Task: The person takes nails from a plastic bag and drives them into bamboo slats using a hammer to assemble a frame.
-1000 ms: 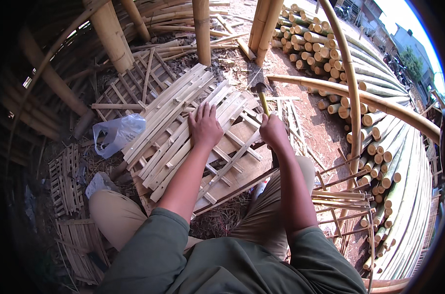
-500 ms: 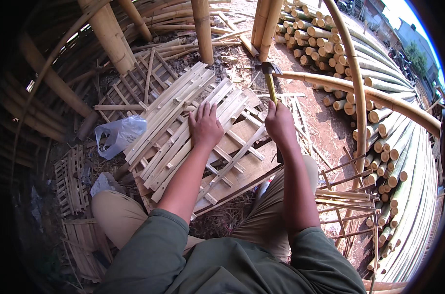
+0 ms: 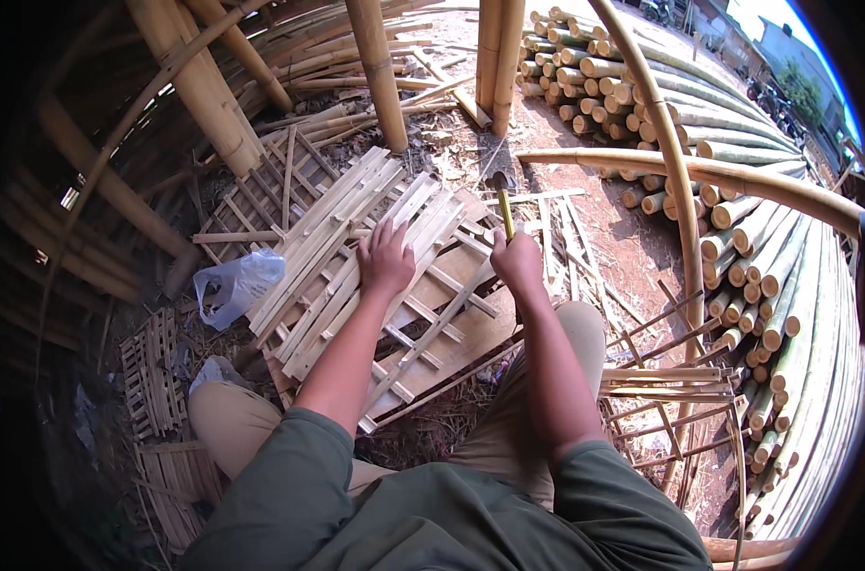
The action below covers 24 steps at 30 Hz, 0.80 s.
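Observation:
A lattice panel of pale bamboo slats [image 3: 342,224], long strips laid over crosspieces, lies in front of me on a flat wooden board [image 3: 480,335]. My left hand [image 3: 387,259] rests on the strips near the panel's middle, its fingers outstretched and slightly apart. To the right, my right hand [image 3: 516,262] is closed around the handle of a hammer [image 3: 506,209]. The hammer's dark head points away from me, beyond the panel's right side. Whether anything small lies under my left fingers is hidden.
A clear plastic bag [image 3: 237,285] lies left of the panel. Beyond it leans another lattice [image 3: 247,205]. Upright bamboo posts [image 3: 377,76] stand ahead, and a bent pole [image 3: 680,171] rises on the right. Stacked bamboo poles [image 3: 737,228] fill the far right.
The hammer has come down and its head now appears lower, tipped away from me. My left hand stays on the slats. The whole view has shifted slightly.

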Available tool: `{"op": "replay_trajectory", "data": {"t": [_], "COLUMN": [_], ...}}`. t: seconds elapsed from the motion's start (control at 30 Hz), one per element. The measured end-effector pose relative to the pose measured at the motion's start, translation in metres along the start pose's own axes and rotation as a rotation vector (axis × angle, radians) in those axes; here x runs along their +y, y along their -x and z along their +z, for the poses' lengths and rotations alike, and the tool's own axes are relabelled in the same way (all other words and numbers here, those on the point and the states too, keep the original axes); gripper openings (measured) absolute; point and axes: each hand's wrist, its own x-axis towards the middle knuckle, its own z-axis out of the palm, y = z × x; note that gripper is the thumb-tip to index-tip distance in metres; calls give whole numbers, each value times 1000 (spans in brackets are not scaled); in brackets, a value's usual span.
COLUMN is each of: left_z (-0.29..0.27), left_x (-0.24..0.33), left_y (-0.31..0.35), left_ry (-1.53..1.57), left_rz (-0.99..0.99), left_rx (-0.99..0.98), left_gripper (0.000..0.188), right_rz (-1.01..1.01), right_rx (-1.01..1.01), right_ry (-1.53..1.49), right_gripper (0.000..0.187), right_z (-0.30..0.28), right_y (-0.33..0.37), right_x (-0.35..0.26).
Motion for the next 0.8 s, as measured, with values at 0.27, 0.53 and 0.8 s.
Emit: {"op": "replay_trajectory", "data": {"t": [0.27, 0.53, 0.8], "left_z": [-65, -228, -189], "left_x": [-31, -134, -286], "left_y": [10, 69, 96], "left_ry": [432, -305, 127], "left_rz": [99, -497, -496], "left_rx": [-224, 3, 29], "left_gripper": [71, 99, 75], "right_rz": [-28, -402, -683], "right_rx": [-58, -259, -314], "right_ry": [-57, 51, 146], "right_gripper": [40, 24, 28], "right_z": [7, 23, 50], "right_y": [-1, 27, 44], "right_x": [0, -27, -32]}}
